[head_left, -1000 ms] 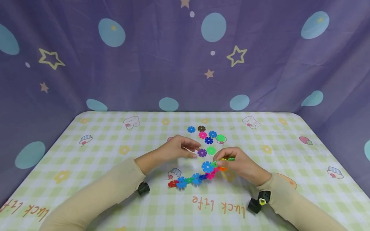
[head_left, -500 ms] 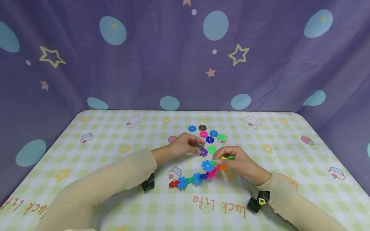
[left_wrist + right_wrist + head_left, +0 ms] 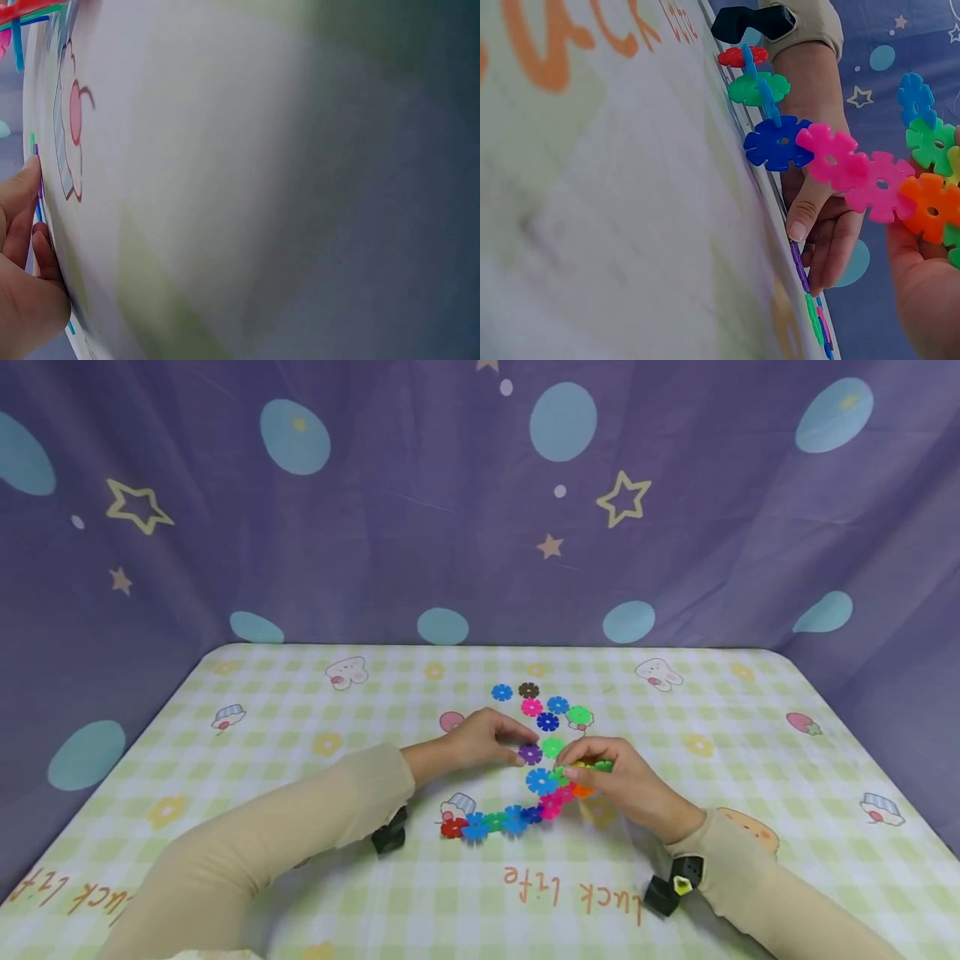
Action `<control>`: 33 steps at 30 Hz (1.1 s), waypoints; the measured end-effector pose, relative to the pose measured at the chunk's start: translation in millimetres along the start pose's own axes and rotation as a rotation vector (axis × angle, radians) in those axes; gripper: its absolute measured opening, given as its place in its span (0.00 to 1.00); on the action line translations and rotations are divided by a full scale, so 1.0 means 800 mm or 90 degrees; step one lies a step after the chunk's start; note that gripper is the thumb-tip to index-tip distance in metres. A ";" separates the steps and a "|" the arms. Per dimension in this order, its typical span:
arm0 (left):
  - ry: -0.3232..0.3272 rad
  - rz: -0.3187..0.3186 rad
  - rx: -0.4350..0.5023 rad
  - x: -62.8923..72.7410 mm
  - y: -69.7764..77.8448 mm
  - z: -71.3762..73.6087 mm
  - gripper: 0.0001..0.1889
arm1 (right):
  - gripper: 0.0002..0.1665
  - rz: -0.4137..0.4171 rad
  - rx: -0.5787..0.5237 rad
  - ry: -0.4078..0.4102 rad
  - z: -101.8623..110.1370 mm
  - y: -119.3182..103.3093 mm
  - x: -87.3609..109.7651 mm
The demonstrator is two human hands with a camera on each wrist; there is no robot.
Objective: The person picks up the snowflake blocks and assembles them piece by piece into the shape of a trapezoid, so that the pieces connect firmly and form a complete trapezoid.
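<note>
Above the table's middle, my right hand (image 3: pixel 626 781) grips a chain of interlocked plastic snowflake discs (image 3: pixel 551 807) by its green part. In the right wrist view the chain runs through orange (image 3: pixel 932 210), pink and dark blue discs to a red disc (image 3: pixel 735 57) at its far end. My left hand (image 3: pixel 480 739) is at a loose purple snowflake disc (image 3: pixel 530 754) lying on the cloth. Its thumb (image 3: pixel 801 217) meets one edge of that disc and its fingers reach the opposite edge. A light green disc (image 3: pixel 552 747) lies just right of the purple one.
Beyond the hands lie several more loose discs, among them a brown one (image 3: pixel 528 691), a light blue one (image 3: pixel 502 692) and a green one (image 3: pixel 579 715). A checked cloth (image 3: pixel 360 893) covers the table. A purple curtain (image 3: pixel 337 552) hangs behind.
My left hand has moved right, from beside the purple disc to its edges. The right hand stays in place with the chain.
</note>
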State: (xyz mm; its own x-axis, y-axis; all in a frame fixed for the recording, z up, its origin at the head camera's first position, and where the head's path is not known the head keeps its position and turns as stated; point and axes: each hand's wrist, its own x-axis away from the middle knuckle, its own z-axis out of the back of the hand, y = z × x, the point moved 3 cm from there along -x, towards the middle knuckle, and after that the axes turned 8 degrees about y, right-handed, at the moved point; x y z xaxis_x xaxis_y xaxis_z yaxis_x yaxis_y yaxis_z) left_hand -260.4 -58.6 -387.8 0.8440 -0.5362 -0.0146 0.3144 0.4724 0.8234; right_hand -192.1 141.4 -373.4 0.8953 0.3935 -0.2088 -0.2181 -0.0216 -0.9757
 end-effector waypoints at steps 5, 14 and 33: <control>-0.003 0.024 0.005 0.001 0.001 0.000 0.16 | 0.10 -0.002 -0.009 -0.003 -0.001 -0.001 0.001; 0.010 0.055 0.033 0.001 0.001 0.007 0.16 | 0.10 0.020 -0.026 0.013 -0.002 -0.004 0.001; 0.088 0.130 0.153 0.031 0.018 0.037 0.08 | 0.10 0.020 -0.060 0.041 -0.006 -0.007 -0.003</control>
State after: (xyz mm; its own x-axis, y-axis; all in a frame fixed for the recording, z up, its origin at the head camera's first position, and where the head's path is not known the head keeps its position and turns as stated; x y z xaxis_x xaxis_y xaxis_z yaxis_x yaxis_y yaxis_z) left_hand -247.8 -85.7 -359.6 0.9352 -0.3394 0.1009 0.0355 0.3732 0.9271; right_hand -190.8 135.9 -368.1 0.9122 0.3319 -0.2402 -0.2117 -0.1201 -0.9699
